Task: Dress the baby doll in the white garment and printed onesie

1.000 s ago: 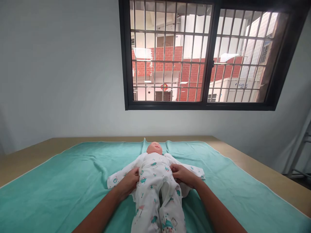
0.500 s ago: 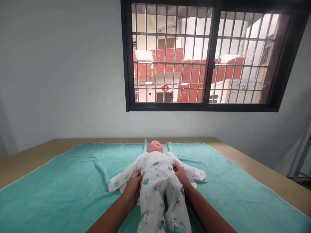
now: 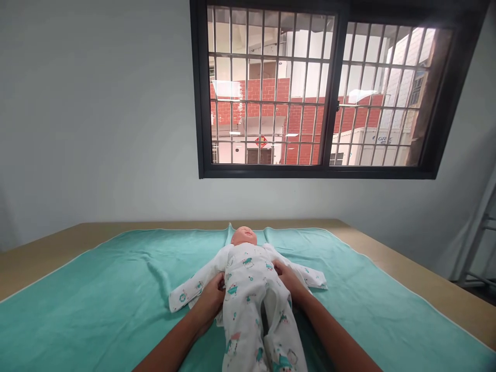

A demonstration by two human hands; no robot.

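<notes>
A baby doll (image 3: 244,235) lies on its back on a teal blanket (image 3: 116,289), its head toward the wall. It wears a white printed top, with one sleeve (image 3: 197,284) and the other sleeve (image 3: 312,276) spread out to the sides. White printed baby pants (image 3: 248,305) are drawn high up on the doll's chest. On the left side of the waist, my left hand (image 3: 211,299) is closed on the edge of the pants, fingertips partly hidden. My right hand (image 3: 291,281) pinches the opposite side; its fingertips are partly tucked at the cloth.
The blanket covers most of a wooden table (image 3: 387,253), whose bare edges show at the sides and back. Beyond it stands a grey wall (image 3: 96,129) with a dark-framed barred window (image 3: 263,173). A metal frame (image 3: 475,243) is at the far right.
Both hands stay at the sides of the pants with barely any movement. The view has shifted slightly, and the cloth beside the right hand lies a little differently.
</notes>
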